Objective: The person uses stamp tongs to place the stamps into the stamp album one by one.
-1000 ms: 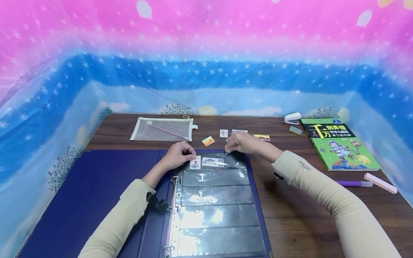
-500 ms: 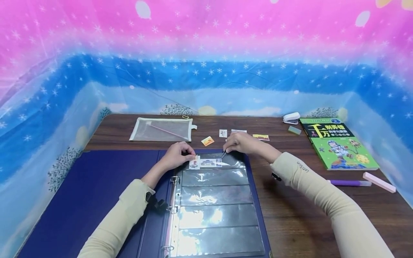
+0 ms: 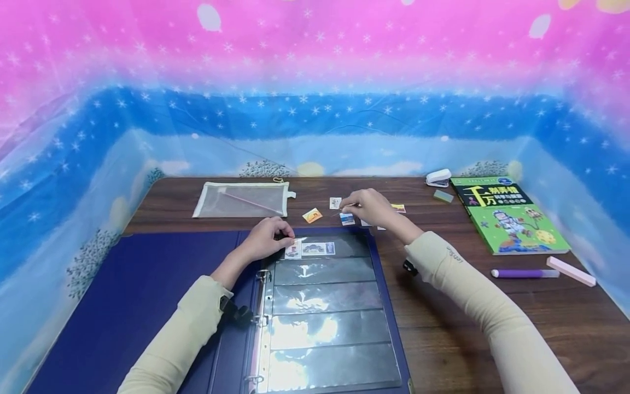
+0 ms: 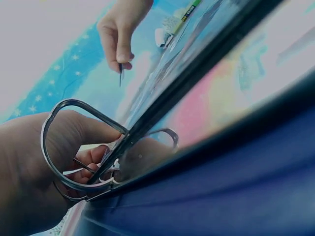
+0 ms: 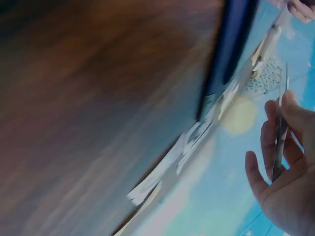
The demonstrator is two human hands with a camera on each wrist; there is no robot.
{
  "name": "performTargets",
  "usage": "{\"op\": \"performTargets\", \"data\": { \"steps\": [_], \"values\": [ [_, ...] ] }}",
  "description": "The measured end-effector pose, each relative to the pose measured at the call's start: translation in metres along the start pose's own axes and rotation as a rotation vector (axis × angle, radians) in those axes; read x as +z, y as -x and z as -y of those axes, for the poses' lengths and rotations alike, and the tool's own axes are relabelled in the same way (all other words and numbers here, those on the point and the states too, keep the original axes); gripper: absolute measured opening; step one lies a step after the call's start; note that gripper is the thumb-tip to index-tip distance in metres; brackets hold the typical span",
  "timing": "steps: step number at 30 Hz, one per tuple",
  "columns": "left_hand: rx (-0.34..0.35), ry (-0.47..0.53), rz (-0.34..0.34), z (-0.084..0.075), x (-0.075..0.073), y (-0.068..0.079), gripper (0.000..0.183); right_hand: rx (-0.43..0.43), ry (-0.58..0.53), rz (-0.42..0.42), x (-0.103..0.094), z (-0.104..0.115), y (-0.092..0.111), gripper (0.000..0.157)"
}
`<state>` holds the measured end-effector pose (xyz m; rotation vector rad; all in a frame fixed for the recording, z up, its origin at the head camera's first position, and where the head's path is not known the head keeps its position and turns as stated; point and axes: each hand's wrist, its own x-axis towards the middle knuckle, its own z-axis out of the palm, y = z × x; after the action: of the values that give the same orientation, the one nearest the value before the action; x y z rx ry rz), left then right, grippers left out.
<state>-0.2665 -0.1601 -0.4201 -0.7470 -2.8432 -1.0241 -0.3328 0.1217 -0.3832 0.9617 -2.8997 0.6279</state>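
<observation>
A navy ring binder (image 3: 182, 262) lies spread open, with a clear-pocket stamp page (image 3: 325, 298) on its rings. My left hand (image 3: 268, 239) pinches the page's top edge beside a metal ring (image 4: 47, 142). Two or more stamps (image 3: 315, 249) sit side by side in the top pocket, the leftmost close to my left fingertips. My right hand (image 3: 368, 207) holds metal tweezers (image 5: 279, 132) beyond the page's top edge. In the right wrist view their tips stand slightly apart with nothing between them. Nearby lie a blue stamp (image 3: 346, 219), an orange stamp (image 3: 311, 215) and a pale stamp (image 3: 335, 203).
A mesh zip pouch (image 3: 241, 200) with a pink stick inside lies at the back left. To the right are a white stapler (image 3: 438, 178), an eraser (image 3: 443, 196), a green book (image 3: 512, 219), a purple pen (image 3: 525, 273) and a pink bar (image 3: 571, 271). A patterned cloth surrounds the table.
My right hand and the tweezers have drawn away from the top pocket toward the loose stamps behind the binder. My left hand keeps its pinch. The head view has shifted slightly.
</observation>
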Motion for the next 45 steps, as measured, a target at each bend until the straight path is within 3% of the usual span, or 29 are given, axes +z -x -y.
{"op": "performTargets", "data": {
  "steps": [7,18,27,33,38,45],
  "values": [
    [-0.001,-0.002,-0.008,0.001,0.0,0.003,0.009,0.131,-0.033,0.009,0.009,0.007,-0.021,0.026],
    [-0.078,0.047,0.012,-0.001,0.001,0.002,0.01,0.261,0.0,0.1,0.02,0.015,-0.04,0.025],
    [-0.085,0.053,0.013,-0.001,0.001,0.001,0.01,0.24,-0.028,0.123,0.023,0.016,-0.043,0.023],
    [-0.1,0.067,0.021,-0.001,0.001,0.003,0.01,0.271,-0.056,0.11,0.029,0.014,-0.044,0.021],
    [-0.107,0.076,0.025,-0.003,0.0,0.004,0.01,0.273,-0.02,0.092,0.031,0.014,-0.046,0.02],
    [-0.101,0.075,0.017,-0.002,0.0,0.004,0.009,0.277,-0.008,0.073,0.022,0.017,-0.046,0.022]
  ]
}}
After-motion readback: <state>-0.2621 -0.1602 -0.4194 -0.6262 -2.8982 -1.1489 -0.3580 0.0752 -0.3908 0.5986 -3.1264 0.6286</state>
